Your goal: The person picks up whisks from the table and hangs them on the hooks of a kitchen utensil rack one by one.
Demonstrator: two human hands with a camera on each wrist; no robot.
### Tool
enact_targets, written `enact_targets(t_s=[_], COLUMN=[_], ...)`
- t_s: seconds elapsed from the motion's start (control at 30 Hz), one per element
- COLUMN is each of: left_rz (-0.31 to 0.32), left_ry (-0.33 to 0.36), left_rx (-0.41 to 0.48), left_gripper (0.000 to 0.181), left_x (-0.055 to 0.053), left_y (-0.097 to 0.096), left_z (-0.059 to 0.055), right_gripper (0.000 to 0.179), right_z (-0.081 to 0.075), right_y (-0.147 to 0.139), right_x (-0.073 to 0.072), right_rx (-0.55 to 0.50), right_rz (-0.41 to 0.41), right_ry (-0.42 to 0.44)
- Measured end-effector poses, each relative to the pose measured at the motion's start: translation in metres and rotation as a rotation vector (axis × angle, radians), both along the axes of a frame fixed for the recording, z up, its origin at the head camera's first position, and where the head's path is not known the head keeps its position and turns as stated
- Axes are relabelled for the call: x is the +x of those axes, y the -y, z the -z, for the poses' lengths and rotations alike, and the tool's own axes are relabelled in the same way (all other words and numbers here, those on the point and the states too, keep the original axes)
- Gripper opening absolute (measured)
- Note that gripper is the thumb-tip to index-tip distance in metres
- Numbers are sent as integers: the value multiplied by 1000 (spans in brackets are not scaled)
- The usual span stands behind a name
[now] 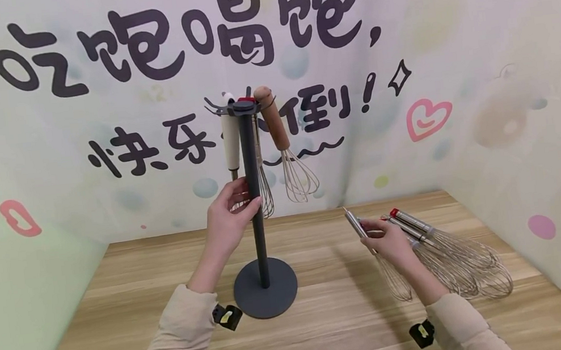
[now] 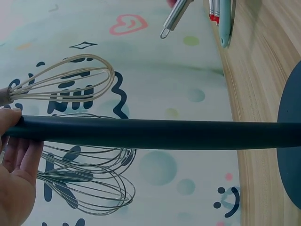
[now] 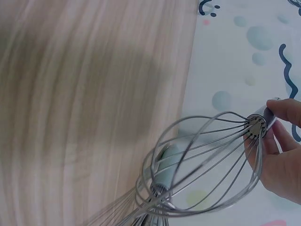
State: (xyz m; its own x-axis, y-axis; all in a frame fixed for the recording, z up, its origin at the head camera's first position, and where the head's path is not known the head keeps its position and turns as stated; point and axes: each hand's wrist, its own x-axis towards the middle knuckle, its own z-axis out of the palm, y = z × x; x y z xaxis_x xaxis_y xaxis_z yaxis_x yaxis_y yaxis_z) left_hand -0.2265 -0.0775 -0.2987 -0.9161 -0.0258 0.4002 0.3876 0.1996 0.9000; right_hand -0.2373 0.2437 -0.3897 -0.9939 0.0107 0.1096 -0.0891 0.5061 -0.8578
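Note:
My left hand (image 1: 227, 209) grips the upright pole of a dark grey stand (image 1: 261, 245), its thumb and fingers round the pole below the hooks. On those hooks hang a whisk with a brown wooden handle (image 1: 275, 124), one with a white handle (image 1: 231, 146) and a third whisk (image 1: 266, 193), partly behind the pole. To the stand's right, my right hand (image 1: 387, 238) pinches a metal-handled whisk (image 1: 355, 224) near where handle and wires meet. That whisk's wire head (image 3: 207, 160) points back toward the wrist, and its handle end tilts up and away from me.
Several more whisks (image 1: 464, 258) lie side by side on the wooden table (image 1: 173, 323), right of my right hand. Among them is one with a light blue-green handle (image 2: 225, 23). Behind the table's far edge stands a printed wall (image 1: 186, 207). The stand's round base (image 1: 267, 307) rests on the tabletop.

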Motion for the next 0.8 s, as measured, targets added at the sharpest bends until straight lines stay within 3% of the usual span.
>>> enact_targets(t_s=[0.8], left_rz=[-61], left_ry=[-28], left_rx=[11], left_gripper=[40], left_x=[0], left_y=[-5], left_z=[0], right_gripper=[45], right_z=[-33], right_y=[11], right_x=[0], right_rx=[-129], right_rz=[16], right_ry=[37])
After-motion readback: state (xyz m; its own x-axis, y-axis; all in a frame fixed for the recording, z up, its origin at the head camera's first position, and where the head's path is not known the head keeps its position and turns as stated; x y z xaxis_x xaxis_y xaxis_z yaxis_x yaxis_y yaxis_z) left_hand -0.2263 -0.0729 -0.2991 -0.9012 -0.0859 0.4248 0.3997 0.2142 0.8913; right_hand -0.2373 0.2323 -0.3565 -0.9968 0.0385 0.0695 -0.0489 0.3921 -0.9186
